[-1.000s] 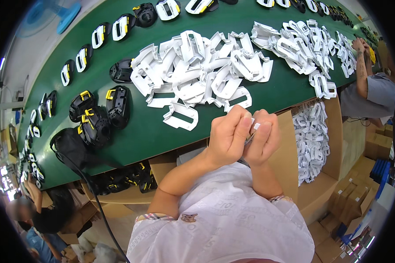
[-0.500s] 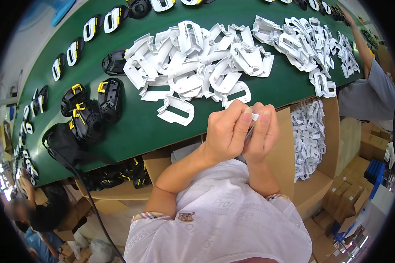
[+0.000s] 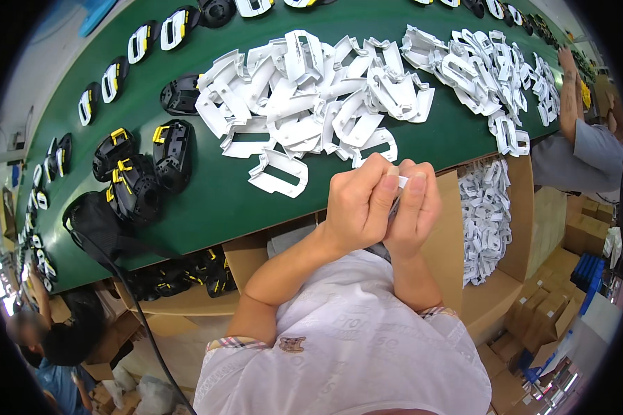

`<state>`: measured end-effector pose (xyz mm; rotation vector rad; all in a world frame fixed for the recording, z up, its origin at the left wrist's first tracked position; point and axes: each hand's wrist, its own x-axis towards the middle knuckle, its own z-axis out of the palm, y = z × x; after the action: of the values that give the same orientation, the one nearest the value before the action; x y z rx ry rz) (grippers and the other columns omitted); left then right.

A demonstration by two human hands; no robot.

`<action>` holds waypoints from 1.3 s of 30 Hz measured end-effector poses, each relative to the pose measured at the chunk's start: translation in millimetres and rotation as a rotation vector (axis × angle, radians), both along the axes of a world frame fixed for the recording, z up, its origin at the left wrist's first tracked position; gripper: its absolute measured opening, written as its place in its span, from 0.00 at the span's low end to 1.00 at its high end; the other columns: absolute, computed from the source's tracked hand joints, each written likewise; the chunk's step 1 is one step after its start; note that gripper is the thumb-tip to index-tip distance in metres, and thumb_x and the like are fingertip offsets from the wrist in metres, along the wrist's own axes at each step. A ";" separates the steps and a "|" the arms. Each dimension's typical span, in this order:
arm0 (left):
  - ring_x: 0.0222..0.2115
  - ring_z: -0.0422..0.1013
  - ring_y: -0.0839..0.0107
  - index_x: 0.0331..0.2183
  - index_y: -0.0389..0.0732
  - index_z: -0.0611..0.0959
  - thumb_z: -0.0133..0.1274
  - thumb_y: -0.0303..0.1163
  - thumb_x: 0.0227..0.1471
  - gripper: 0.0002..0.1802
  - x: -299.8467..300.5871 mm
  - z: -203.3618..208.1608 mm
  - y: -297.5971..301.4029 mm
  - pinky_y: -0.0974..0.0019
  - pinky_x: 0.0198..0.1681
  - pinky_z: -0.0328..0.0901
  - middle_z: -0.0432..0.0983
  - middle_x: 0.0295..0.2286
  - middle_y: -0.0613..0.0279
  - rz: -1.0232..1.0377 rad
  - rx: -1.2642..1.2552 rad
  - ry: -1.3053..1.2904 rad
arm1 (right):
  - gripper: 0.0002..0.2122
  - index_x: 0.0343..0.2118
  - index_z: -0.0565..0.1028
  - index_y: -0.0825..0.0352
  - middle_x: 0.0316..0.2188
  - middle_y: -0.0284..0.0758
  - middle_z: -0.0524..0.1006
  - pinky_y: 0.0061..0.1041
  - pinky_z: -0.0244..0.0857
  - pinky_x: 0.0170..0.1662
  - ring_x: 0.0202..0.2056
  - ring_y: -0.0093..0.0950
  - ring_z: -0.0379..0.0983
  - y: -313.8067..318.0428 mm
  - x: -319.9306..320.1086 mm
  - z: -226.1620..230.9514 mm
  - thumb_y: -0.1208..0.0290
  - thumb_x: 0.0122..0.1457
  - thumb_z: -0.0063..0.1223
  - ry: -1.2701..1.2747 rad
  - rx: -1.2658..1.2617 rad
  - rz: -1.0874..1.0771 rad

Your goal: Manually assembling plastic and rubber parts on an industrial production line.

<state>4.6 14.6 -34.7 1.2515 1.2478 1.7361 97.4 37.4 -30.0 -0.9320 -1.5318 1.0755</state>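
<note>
My left hand (image 3: 356, 206) and my right hand (image 3: 414, 209) are closed side by side at the table's near edge, thumbs on top. Both pinch a white plastic part (image 3: 402, 182); only a small bit of it shows between the thumbs, the rest being hidden by my fingers. Just beyond them lies a heap of white plastic frames (image 3: 304, 90), each with a long slot. One loose white frame (image 3: 278, 173) rests at the near side of that heap, left of my hands.
Black shells with yellow clips (image 3: 135, 187) and a black pouch (image 3: 93, 221) lie on the green table (image 3: 218, 214). Assembled black-and-white pieces (image 3: 111, 79) line its far edge. Open cartons (image 3: 488, 301) stand below it. Co-workers (image 3: 581, 152) are at both ends; a cable (image 3: 142, 311) hangs left.
My hands stay almost in place, still gripping the white part. At the far right, the co-worker's arm has shifted and bent; the whole view has tilted very slightly.
</note>
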 end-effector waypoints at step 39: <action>0.13 0.64 0.73 0.26 0.32 0.72 0.44 0.24 0.52 0.06 -0.5 -4.6 -3.5 0.71 0.17 0.59 0.69 0.17 0.58 -0.098 0.038 0.087 | 0.14 0.22 0.58 0.65 0.18 0.25 0.59 0.16 0.45 0.22 0.20 0.14 0.50 -6.8 1.5 -6.8 0.66 0.65 0.32 0.243 -0.140 0.003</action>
<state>4.1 11.1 -39.3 1.4002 1.1862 1.6581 98.9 30.6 -36.8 -0.8590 -1.2718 1.2620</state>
